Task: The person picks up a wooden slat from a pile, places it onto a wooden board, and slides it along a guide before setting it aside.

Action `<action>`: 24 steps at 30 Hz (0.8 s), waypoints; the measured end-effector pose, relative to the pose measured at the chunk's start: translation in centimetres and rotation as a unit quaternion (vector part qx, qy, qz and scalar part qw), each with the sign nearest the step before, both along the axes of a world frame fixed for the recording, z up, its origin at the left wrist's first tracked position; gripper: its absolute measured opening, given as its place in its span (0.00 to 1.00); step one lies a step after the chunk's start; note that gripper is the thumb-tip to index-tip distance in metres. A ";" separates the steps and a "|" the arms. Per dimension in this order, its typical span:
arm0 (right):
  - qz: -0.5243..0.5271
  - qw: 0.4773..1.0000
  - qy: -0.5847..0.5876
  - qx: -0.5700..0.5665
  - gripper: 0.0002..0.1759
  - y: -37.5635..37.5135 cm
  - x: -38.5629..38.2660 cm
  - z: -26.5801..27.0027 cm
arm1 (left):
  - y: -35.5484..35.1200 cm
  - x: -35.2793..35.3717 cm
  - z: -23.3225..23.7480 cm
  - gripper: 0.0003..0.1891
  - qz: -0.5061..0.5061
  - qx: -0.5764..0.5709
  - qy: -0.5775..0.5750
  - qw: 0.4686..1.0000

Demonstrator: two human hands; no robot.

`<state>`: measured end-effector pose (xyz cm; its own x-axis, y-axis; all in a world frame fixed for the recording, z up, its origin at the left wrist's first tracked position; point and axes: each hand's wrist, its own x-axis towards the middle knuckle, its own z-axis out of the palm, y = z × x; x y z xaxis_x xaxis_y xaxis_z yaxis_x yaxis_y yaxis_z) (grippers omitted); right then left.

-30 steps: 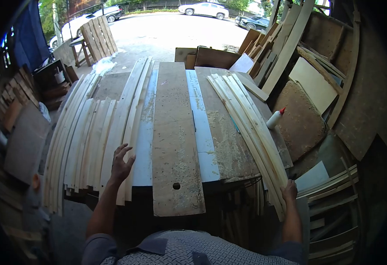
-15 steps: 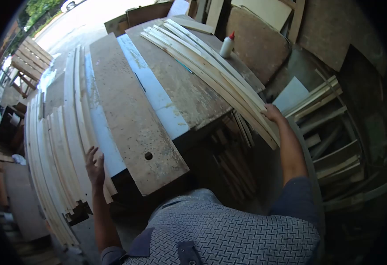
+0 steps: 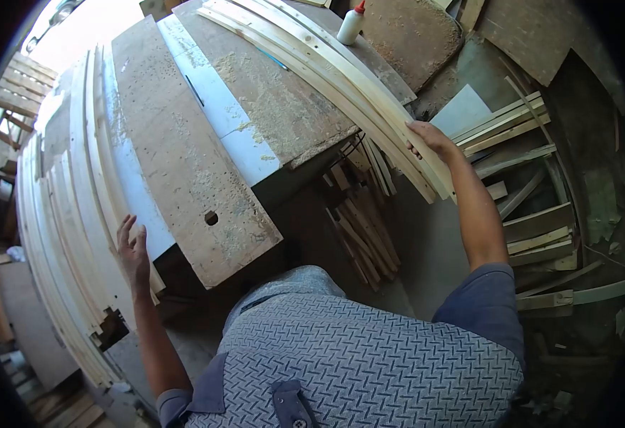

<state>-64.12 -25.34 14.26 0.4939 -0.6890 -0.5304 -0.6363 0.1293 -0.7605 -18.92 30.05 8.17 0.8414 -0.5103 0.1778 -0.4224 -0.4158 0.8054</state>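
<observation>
My right hand (image 3: 430, 139) is closed around the near part of a pale wooden strip (image 3: 359, 75), thumb on top and fingers curled at its edge. Other long strips (image 3: 312, 77) lie alongside it, their near ends sticking out past the worktable (image 3: 284, 118). On the left, my left hand (image 3: 134, 246) is raised with fingers apart and holds nothing. It overlaps another row of pale wooden strips (image 3: 80, 207) in this view. Between the two groups lies a worn board (image 3: 177, 143) with a hole near its front end.
A white glue bottle with a red cap (image 3: 351, 25) stands behind the right-hand strips. Wood offcuts (image 3: 369, 239) lean under the table. More lumber (image 3: 540, 235) is stacked at the right, and a slatted wooden piece (image 3: 23, 85) stands far left.
The view has shifted, so the tables appear farther up and left. The strip in my right hand has turned and shows more of its wide face. My left hand stays raised and open.
</observation>
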 end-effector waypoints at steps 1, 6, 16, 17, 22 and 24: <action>0.002 1.000 0.002 0.001 0.20 0.6 -0.3 -0.1 | -0.2 -0.4 0.0 0.18 0.001 -0.003 0.007 1.000; 0.013 0.997 -0.043 -0.058 0.23 5.2 0.6 -0.8 | 0.2 0.3 -2.1 0.18 0.009 -0.035 0.010 0.999; -0.002 0.976 -0.130 0.173 0.23 19.2 2.6 -3.3 | -1.8 -2.4 -1.1 0.18 -0.005 -0.044 0.016 0.999; 0.008 0.976 -0.129 0.172 0.23 20.1 3.0 -3.6 | -2.2 -2.5 -1.1 0.19 -0.028 -0.045 0.012 0.999; 0.005 0.968 -0.121 0.222 0.22 23.9 4.5 -4.3 | -4.7 -3.2 -0.6 0.20 -0.098 -0.046 0.036 0.993; 0.015 0.968 -0.120 0.219 0.21 24.9 4.5 -4.4 | -6.3 -3.5 -0.2 0.20 -0.120 -0.055 0.029 0.991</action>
